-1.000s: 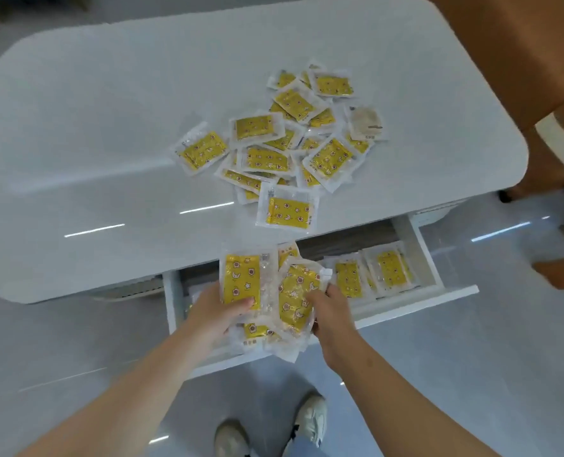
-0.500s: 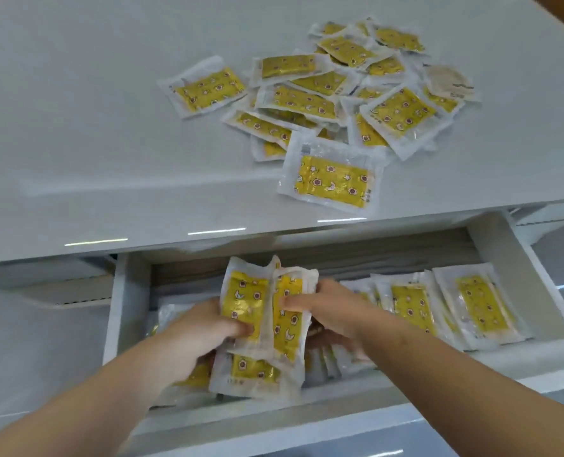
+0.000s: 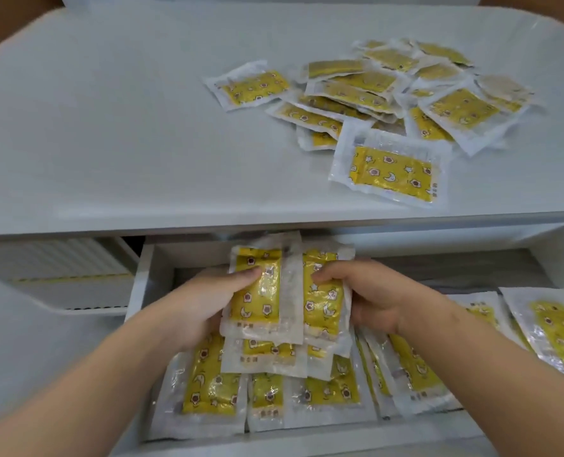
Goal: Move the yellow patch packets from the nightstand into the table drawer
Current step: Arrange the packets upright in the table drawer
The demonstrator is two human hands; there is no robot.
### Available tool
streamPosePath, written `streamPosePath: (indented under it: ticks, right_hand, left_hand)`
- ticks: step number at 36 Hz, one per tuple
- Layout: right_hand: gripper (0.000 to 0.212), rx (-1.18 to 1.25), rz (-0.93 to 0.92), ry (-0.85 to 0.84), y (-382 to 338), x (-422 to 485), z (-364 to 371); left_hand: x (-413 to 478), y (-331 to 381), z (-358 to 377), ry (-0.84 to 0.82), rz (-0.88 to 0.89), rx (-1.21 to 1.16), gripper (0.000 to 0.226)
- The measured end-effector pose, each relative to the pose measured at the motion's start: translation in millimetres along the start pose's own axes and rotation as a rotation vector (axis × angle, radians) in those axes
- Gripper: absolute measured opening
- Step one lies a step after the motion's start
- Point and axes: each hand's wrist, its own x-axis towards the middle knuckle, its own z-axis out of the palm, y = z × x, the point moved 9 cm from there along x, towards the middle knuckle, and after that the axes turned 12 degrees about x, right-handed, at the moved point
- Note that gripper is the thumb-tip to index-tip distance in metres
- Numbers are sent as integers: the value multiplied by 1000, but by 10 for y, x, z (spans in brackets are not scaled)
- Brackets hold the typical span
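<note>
- White tabletop: a glossy, round-cornered surface filling the upper half of the frame. Strips of brown are seen at the upper corners.
- Drawer: a white drawer is shown pulled out below the tabletop's front edge, across the lower half of the frame. Its left wall and front rim are visible.
- Loose pile of yellow patch packets: clear-edged sachets with yellow printed centres are heaped and overlapped on the upper right of the tabletop. One pale packet lies at the pile's right edge.
- Packets in the drawer: a layer of the same sachets is laid flat and overlapping along the drawer floor, from lower centre to the right edge of the frame.
- Left hand: entered from the lower left. It is curled round the left side of a held bundle, with the thumb pressed on the front of the sachet. The fingers are hidden behind.
- Right hand: entered from the lower right. It is clasped round the right side of the same bundle, with the thumb on the front face.
- Held bundle: several packets are gripped upright between both hands, inside the drawer and above the flat layer.
- Nearest packet: a single sachet lying flat, closest to the tabletop's front edge and touching the pile.
- Outlying packet: one sachet set just left of the pile.
</note>
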Motion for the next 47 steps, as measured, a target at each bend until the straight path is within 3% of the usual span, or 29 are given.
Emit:
streamPosePath:
  ticks: [3, 6, 10, 13, 16, 19, 22, 28, 33, 36, 43, 47]
  right_hand:
    - [23, -13, 5, 1, 22, 2, 24]
    - [21, -56, 16, -15, 43, -35, 30]
    - [18, -73, 21, -31, 34, -66, 31]
    - [15, -81, 14, -39, 3, -75, 54]
    - [10, -126, 3, -48, -37, -97, 61]
    - [8, -171, -51, -23, -136, -102, -13]
    - [8, -221, -120, 20, -253, -115, -135]
    - [7, -336, -75, 35, -249, -143, -247]
    - [9, -411, -39, 20, -210, -162, -232]
    - [6, -442, -27, 26, -207, -174, -248]
    - [4, -537, 7, 37, -173, -188, -262]
    - [8, -551, -16, 50, -214, -201, -276]
  left_hand:
    - [-5, -13, -59, 14, 15, -10, 34]
    - [-90, 50, -124, 6, 70, 50, 60]
    - [-169, 153, -213, 36, 147, 139, 47]
    - [-167, 168, -251, 46, 153, 138, 83]
    - [-208, 182, -288, 77, 166, 143, 71]
    - [-219, 178, -323, 104, 154, 172, 81]
    - [-239, 149, -399, 144, 150, 225, 74]
    - [-247, 35, -345, 74, 127, 360, 27]
    - [-208, -37, -322, 69, 88, 470, 17]
    - [-207, -44, -365, 126, 80, 584, 30]
    - [-253, -33, -423, 264, 39, 1209, 94]
    - [-260, -59, -348, 221, 17, 1371, 103]
